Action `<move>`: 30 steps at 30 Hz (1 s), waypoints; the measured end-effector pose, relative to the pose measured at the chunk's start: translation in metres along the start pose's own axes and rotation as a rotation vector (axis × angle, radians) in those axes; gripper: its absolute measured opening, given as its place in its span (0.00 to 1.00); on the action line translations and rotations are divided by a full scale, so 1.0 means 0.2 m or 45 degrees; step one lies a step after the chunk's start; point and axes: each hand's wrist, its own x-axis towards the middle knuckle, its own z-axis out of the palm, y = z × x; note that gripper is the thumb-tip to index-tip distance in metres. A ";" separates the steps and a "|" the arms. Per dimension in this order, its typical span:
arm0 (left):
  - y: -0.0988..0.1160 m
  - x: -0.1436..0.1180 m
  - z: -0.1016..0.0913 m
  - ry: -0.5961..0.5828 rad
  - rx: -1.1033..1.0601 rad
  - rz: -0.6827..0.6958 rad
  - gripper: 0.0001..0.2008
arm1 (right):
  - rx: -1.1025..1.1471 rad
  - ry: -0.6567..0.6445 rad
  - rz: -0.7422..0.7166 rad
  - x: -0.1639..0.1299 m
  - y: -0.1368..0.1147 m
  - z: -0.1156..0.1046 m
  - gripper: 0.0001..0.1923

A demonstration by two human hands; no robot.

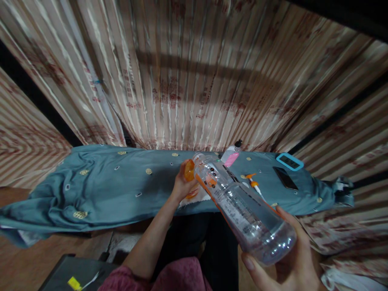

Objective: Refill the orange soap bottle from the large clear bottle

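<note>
My right hand (297,252) is closed around the base of a large clear plastic bottle (248,214) with an orange and black print. The bottle lies tilted in the air, its mouth pointing away to the left. At that mouth, my left hand (182,184) is closed on a round orange object (189,170); its exact kind is hard to make out. Under the left hand, a white cloth (198,197) with something orange on it lies partly hidden. Behind the bottle stands a clear pump bottle (232,154) with a pink label and black top. An orange-and-white pump head (254,184) lies to its right.
A green-blue cloth with pineapple prints (115,182) covers the narrow table. Toward its right end lie a black phone (285,178) and a blue-framed digital clock (290,161). Patterned curtains (188,81) hang behind and at both sides. A dark box (79,270) sits low at left.
</note>
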 end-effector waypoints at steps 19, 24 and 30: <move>0.00 0.00 0.00 -0.001 0.012 0.045 0.35 | 0.087 0.016 0.063 -0.01 0.00 0.02 0.48; -0.01 0.00 0.00 -0.001 0.032 0.046 0.35 | 0.065 0.009 0.048 -0.01 0.00 0.01 0.49; -0.01 0.00 0.00 0.006 0.029 0.052 0.35 | 0.047 0.004 0.056 -0.01 0.00 0.01 0.50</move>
